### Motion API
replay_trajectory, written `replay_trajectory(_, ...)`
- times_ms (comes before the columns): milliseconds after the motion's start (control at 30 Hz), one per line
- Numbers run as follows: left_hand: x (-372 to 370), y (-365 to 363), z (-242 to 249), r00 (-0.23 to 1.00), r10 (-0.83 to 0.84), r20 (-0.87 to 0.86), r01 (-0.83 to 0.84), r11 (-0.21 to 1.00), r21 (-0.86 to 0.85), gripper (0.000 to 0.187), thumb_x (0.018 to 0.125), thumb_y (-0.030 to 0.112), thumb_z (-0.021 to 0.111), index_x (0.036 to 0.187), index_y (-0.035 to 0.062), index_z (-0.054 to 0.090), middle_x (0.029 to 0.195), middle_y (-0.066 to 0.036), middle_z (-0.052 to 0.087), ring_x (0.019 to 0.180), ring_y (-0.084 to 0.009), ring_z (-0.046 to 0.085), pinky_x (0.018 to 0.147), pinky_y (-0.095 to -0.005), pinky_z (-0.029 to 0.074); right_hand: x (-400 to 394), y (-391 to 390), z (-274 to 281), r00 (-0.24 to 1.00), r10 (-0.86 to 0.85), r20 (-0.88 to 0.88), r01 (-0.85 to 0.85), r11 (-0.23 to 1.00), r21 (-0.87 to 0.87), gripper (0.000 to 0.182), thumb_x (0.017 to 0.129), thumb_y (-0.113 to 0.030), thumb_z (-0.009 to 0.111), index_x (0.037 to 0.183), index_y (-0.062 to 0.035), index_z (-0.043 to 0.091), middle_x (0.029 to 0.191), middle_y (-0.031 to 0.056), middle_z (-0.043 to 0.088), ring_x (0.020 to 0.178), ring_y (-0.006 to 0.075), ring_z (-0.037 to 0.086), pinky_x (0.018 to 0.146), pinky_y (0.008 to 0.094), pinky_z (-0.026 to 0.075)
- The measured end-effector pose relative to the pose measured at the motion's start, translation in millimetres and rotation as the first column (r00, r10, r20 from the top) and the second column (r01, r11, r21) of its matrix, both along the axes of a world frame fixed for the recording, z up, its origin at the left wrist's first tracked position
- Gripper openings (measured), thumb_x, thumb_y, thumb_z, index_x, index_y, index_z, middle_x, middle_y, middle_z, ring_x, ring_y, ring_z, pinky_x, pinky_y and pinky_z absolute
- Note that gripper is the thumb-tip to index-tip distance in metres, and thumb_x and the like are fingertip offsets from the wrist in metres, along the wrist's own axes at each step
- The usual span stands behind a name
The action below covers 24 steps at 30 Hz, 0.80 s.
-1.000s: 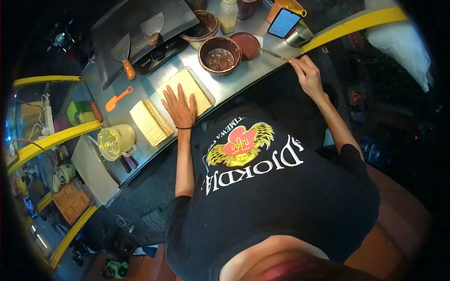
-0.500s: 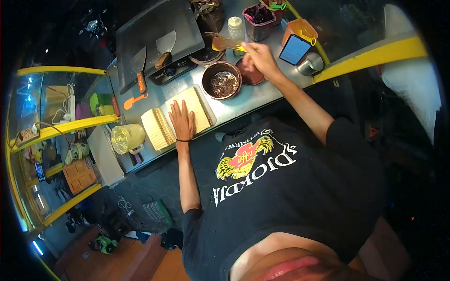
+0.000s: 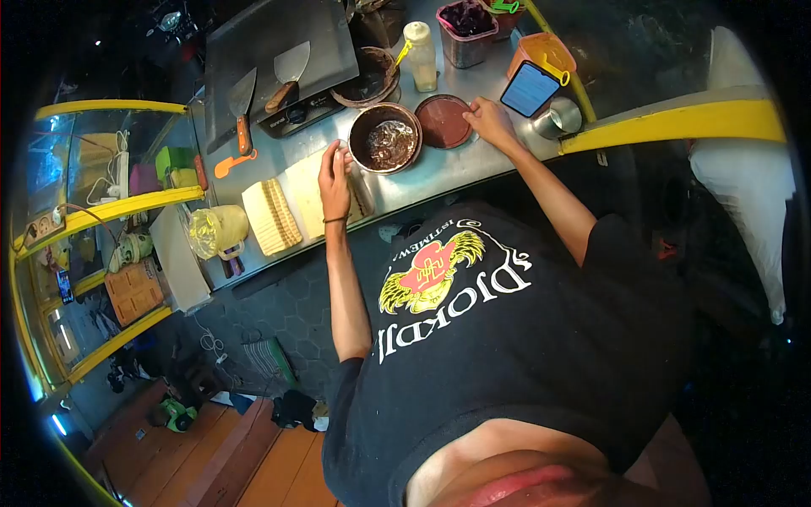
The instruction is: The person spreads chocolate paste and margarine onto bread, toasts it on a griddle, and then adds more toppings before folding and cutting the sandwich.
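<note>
My left hand [image 3: 335,184] is raised over the bread, its fingers apart and the fingertips right at the left side of a brown tub [image 3: 384,139] smeared inside with chocolate-coloured spread. Beneath that hand lies a pale bread block [image 3: 309,188], partly hidden; another piece [image 3: 272,220] sits to its left with its ridged cut side showing. My right hand [image 3: 492,124] pinches the right edge of a round reddish-brown lid [image 3: 443,121], which lies on the counter beside the tub. A yellow-handled spreader [image 3: 404,53] leans in a dark bowl [image 3: 369,78] behind the tub.
A black griddle [image 3: 274,51] with two metal scrapers [image 3: 291,63] stands at back left. An orange spatula [image 3: 234,164] and a yellowish jug [image 3: 221,231] are left. Behind the lid stand a shaker bottle [image 3: 421,63], filled containers [image 3: 467,42], a phone [image 3: 530,89] and a metal cup [image 3: 557,118].
My right hand has put the spreader into the dark bowl and moved down to the lid. My left hand has lifted off the bread and come beside the tub.
</note>
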<state>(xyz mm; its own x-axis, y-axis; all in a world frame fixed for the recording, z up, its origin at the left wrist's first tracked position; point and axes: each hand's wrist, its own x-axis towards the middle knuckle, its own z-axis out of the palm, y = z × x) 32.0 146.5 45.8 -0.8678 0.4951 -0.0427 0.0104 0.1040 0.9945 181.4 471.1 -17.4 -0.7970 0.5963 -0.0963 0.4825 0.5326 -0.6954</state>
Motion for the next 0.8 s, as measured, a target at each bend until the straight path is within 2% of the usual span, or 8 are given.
replay_trajectory(100, -5.3, 20.5, 0.0, 0.995, 0.055, 0.078, -0.046, 0.993, -0.106, 0.040, 0.103, 0.031, 0.051, 0.129, 0.0014, 0.057, 0.096, -0.001, 0.060, 0.078, -0.0061, 0.052, 0.070, -0.0234, 0.047, -5.6, -0.6, -9.3, 0.997, -0.056, -0.056, 0.062, 0.993, 0.103, 0.024, 0.085, -0.024, 0.068, 0.090, -0.0010, 0.063, 0.075, 0.0154, 0.069, 0.069, 0.0257, 0.068, 0.065, 0.0376, 0.052)
replay_trajectory(167, -4.6, 23.7, 4.6, 0.990, 0.093, 0.102, -0.088, 0.995, -0.054, 0.039, 0.101, 0.031, 0.055, 0.127, 0.0015, 0.059, 0.085, 0.002, 0.055, 0.071, -0.0042, 0.049, 0.062, -0.0208, 0.045, -0.6, 3.0, -3.6, 0.973, -0.139, -0.184, 0.097, 0.970, -0.224, 0.027, 0.081, -0.025, 0.073, 0.091, -0.0027, 0.062, 0.076, 0.0130, 0.069, 0.069, 0.0248, 0.067, 0.062, 0.0354, 0.051)
replay_trajectory(200, -5.2, 21.1, 5.0, 0.992, 0.065, 0.112, -0.057, 0.996, -0.075, 0.038, 0.101, 0.029, 0.056, 0.126, 0.0016, 0.060, 0.084, 0.002, 0.056, 0.070, -0.0040, 0.049, 0.060, -0.0202, 0.044, 4.2, 2.6, 19.1, 0.975, -0.179, -0.130, 0.083, 0.840, -0.536, 0.026, 0.082, -0.022, 0.074, 0.094, -0.0030, 0.062, 0.072, 0.0052, 0.065, 0.063, 0.0125, 0.061, 0.055, 0.0265, 0.047)
replay_trajectory(367, 2.6, 15.7, 13.4, 0.983, 0.063, 0.173, -0.044, 0.993, -0.113, 0.034, 0.100, 0.026, 0.058, 0.123, 0.0015, 0.061, 0.082, 0.002, 0.055, 0.063, -0.0037, 0.048, 0.054, -0.0195, 0.044, 20.9, -8.0, 71.6, 0.926, -0.127, -0.355, -0.153, 0.735, -0.661, 0.027, 0.084, -0.015, 0.074, 0.105, -0.0007, 0.064, 0.077, 0.0002, 0.063, 0.064, 0.0059, 0.056, 0.055, 0.0207, 0.046)
replay_trajectory(567, 2.2, 4.4, 7.7, 0.982, 0.070, 0.173, -0.038, 0.983, -0.178, 0.034, 0.101, 0.031, 0.053, 0.107, -0.0013, 0.063, 0.082, -0.005, 0.062, 0.062, -0.0077, 0.055, 0.057, -0.0226, 0.046, -0.8, -76.8, 133.0, 0.759, 0.222, -0.612, -0.390, 0.908, -0.153, 0.027, 0.077, -0.009, 0.075, 0.100, -0.0019, 0.064, 0.090, 0.0051, 0.058, 0.083, 0.0154, 0.060, 0.074, 0.0284, 0.050)
replay_trajectory(633, 5.4, 6.8, 12.3, 0.983, 0.061, 0.175, -0.024, 0.978, -0.209, 0.033, 0.102, 0.032, 0.051, 0.099, 0.0012, 0.062, 0.077, -0.001, 0.059, 0.062, -0.0081, 0.052, 0.057, -0.0219, 0.044, -3.3, -105.9, 138.1, 0.761, 0.333, -0.557, -0.446, 0.891, -0.077, 0.026, 0.077, -0.006, 0.074, 0.100, -0.0038, 0.062, 0.098, 0.0073, 0.058, 0.092, 0.0196, 0.059, 0.081, 0.0313, 0.048)
replay_trajectory(700, 0.8, 6.5, 14.7, 0.985, 0.023, 0.171, 0.023, 0.964, -0.265, 0.039, 0.104, 0.038, 0.044, 0.103, 0.0043, 0.064, 0.082, -0.001, 0.061, 0.066, -0.0081, 0.053, 0.062, -0.0244, 0.046, -7.9, -122.1, 136.1, 0.661, 0.554, -0.506, -0.455, 0.833, 0.315, 0.030, 0.074, -0.007, 0.073, 0.100, -0.0048, 0.059, 0.097, 0.0104, 0.055, 0.096, 0.0278, 0.057, 0.086, 0.0389, 0.045)
replay_trajectory(800, 2.1, 15.7, 21.7, 0.993, 0.029, 0.113, -0.001, 0.970, -0.244, 0.043, 0.104, 0.041, 0.042, 0.105, 0.0050, 0.065, 0.085, -0.001, 0.061, 0.069, -0.0083, 0.053, 0.066, -0.0242, 0.045, -11.8, -134.8, 119.2, 0.629, 0.664, -0.405, -0.510, 0.745, 0.429, 0.032, 0.072, -0.009, 0.072, 0.100, -0.0054, 0.056, 0.096, 0.0099, 0.054, 0.093, 0.0295, 0.053, 0.085, 0.0423, 0.040)
